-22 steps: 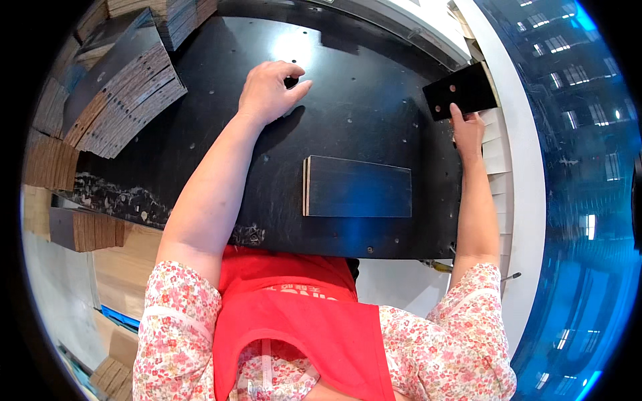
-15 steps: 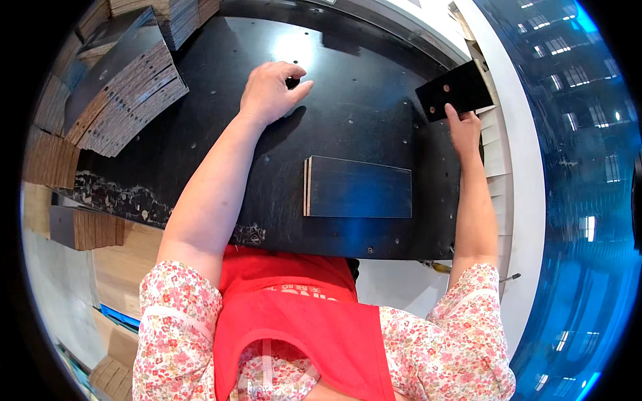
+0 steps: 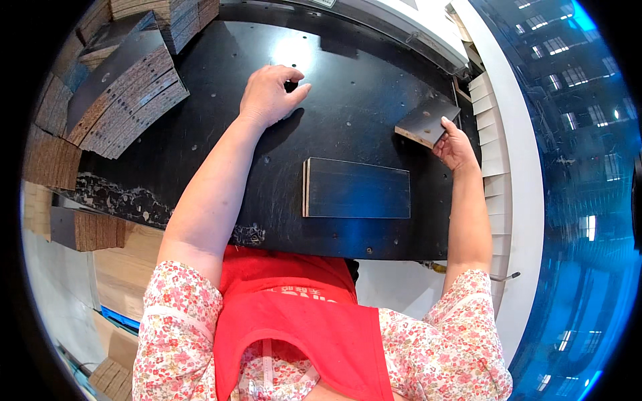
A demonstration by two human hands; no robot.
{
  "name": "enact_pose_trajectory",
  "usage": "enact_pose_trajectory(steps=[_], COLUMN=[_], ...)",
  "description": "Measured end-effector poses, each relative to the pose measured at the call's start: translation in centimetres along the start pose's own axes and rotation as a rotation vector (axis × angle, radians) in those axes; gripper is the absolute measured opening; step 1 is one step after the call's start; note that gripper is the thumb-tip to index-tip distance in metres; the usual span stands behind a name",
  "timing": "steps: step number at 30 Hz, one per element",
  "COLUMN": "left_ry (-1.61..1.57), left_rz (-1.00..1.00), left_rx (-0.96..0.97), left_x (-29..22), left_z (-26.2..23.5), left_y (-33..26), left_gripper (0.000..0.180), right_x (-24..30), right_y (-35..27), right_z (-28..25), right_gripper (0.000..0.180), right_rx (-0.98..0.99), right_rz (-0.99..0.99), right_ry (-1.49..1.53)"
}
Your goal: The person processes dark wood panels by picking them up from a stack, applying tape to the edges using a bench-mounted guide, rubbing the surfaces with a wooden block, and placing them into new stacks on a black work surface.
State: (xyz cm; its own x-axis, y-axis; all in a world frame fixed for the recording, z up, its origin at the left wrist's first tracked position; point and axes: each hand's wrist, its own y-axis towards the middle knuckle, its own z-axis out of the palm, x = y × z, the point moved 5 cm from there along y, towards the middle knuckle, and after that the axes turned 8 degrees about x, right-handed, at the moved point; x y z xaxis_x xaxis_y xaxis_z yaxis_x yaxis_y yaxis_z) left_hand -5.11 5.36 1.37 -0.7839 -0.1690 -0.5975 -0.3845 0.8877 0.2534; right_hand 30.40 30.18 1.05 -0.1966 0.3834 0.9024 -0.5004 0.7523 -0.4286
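My right hand (image 3: 456, 147) grips a dark rectangular board (image 3: 428, 120) by its near right corner, thumb on top and fingers beneath. The board has small holes and a pale raw edge, and it is tilted above the right side of the black worktable (image 3: 348, 120). Over the table's middle is my left hand (image 3: 271, 97), fingers curled and thumb apart from them; I see nothing held in it. Between my forearms, a short stack of dark boards (image 3: 358, 188) lies flat near the front edge.
Tall stacks of drilled boards (image 3: 134, 93) stand at the far left. Below them is a smaller stack (image 3: 97, 229) beside a wooden surface (image 3: 127, 260). A white frame with pale flaps (image 3: 495, 144) runs along the right edge, with a blue glossy surface (image 3: 582, 200) beyond.
My right hand has brought the board leftward from the right edge and turned it, so its pale edge now shows. My left hand has barely moved.
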Motion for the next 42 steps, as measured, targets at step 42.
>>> enact_pose_trajectory(steps=[42], left_ry=[-0.070], left_rz=[-0.040], left_rx=[0.002], left_x=[0.2], left_z=[-0.3], left_y=[-0.1], left_gripper=[0.028], right_x=[3.6], right_y=[-2.5], right_z=[8.3], right_gripper=[0.010], right_rx=[-0.343], right_rz=[-0.499], right_ry=[-2.294])
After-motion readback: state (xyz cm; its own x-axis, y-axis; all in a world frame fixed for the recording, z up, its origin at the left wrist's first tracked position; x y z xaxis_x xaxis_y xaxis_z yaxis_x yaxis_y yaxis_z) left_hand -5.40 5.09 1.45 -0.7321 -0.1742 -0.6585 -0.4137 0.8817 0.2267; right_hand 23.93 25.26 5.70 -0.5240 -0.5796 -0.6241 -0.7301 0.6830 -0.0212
